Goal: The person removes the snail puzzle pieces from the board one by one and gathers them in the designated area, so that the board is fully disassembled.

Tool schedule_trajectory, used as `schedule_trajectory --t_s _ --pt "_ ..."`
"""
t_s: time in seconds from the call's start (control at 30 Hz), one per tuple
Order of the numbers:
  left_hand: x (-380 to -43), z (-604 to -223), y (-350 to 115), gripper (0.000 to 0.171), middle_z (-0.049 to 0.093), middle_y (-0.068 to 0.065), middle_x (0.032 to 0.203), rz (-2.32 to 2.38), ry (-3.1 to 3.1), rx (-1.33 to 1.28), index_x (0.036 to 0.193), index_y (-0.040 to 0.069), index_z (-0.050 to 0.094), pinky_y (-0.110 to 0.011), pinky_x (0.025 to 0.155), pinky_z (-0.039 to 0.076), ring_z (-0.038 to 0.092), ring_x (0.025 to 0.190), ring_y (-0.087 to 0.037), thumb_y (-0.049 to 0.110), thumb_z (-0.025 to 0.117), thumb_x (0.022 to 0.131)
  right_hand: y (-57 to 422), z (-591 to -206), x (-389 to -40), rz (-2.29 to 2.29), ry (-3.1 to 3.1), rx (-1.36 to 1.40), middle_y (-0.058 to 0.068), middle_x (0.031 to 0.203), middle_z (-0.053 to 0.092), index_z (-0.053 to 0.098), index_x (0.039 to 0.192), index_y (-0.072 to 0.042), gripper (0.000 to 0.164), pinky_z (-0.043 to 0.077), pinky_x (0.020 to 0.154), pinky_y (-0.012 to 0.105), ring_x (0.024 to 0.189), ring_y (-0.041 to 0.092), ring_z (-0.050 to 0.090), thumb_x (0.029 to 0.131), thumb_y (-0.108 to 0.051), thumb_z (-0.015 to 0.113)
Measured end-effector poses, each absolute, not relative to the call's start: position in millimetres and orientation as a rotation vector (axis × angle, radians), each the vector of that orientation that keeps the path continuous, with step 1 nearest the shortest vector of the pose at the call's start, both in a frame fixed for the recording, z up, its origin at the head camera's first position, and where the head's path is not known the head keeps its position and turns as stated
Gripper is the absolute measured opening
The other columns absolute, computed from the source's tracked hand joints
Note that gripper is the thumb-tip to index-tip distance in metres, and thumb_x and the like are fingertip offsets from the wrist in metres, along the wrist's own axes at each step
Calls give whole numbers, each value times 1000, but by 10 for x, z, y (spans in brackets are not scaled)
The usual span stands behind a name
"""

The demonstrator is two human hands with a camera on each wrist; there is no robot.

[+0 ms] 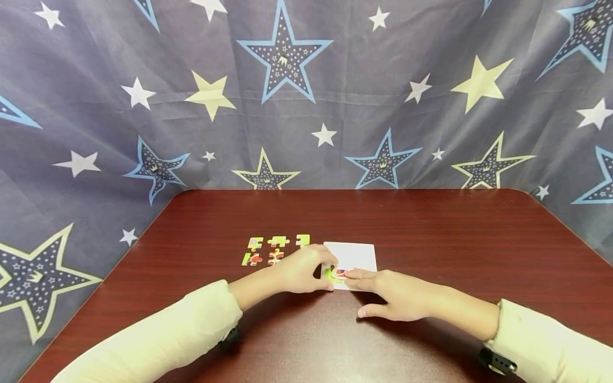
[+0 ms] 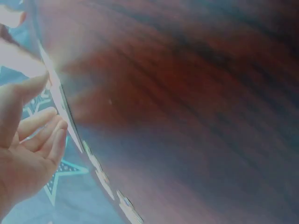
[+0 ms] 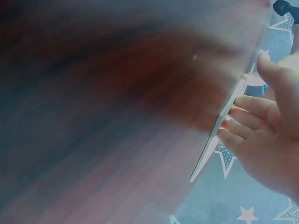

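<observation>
A white puzzle board (image 1: 351,250) lies flat on the table, with bright picture pieces (image 1: 333,274) at its lower left. Curved around the board's left side, my left hand (image 1: 306,268) holds it, thumb at the near corner and fingers over the pieces. My right hand (image 1: 397,292) rests straight fingertips on the board beside the picture, its thumb spread toward the table. In the left wrist view, the left hand (image 2: 32,154) touches the board (image 2: 63,107), seen edge-on. The right wrist view shows the right hand (image 3: 266,126) with several fingertips against the board (image 3: 210,140).
Several loose jigsaw pieces lie in two rows left of the board, among them a yellow-green piece (image 1: 303,240) and a red one (image 1: 252,259). The left forearm partly covers that area. A star-patterned cloth (image 1: 306,117) hangs behind the dark red table (image 1: 431,223).
</observation>
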State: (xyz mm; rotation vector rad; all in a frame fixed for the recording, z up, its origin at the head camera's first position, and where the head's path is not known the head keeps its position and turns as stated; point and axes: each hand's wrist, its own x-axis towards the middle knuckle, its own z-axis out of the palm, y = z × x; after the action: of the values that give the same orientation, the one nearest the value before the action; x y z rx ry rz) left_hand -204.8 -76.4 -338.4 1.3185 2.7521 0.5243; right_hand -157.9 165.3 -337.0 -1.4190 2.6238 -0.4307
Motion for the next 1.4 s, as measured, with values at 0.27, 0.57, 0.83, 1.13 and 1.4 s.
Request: schedule_trajectory --t_s 0.27,0.57,0.83,1.13,1.4 --pt "-2040 -3393 -725 33 69 -5 105 478 2759 1303 107 6 69 -29 88 50 59 98 -18 25 77 81 1642 -3347 -1573 -426 2619 -1390 10 151 43 45 143 -10 59 44 105 45 137 26 45 95 -40 57" --pt "-2039 -3412 -563 24 64 -3 87 416 2843 1225 94 10 69 -19 67 42 51 80 -12 26 78 79 1699 -3359 -1676 -447 2632 -1397 12 147 48 51 138 -5 54 43 106 45 136 28 47 94 -36 60" --pt "-2033 -3371 -379 32 63 -5 90 216 2935 1089 100 6 71 -24 73 49 53 83 -14 31 77 81 1813 -3377 -1743 -443 2628 -1422 13 148 47 49 139 -4 58 43 105 45 136 30 46 94 -37 60" --pt "-2114 -3321 -337 36 60 -7 90 458 2850 928 94 2 65 -22 71 45 50 80 -13 25 84 73 1830 -3365 -1738 -427 2626 -1422 13 148 46 48 141 -5 63 43 105 45 136 30 45 92 -43 59" --pt "-2111 -3297 -349 41 64 -11 98 618 2783 873 101 1 62 -29 84 50 58 91 -18 17 85 71 1810 -3359 -1704 -390 2645 -1410 15 147 46 50 138 -2 64 43 105 46 136 30 46 90 -43 62"
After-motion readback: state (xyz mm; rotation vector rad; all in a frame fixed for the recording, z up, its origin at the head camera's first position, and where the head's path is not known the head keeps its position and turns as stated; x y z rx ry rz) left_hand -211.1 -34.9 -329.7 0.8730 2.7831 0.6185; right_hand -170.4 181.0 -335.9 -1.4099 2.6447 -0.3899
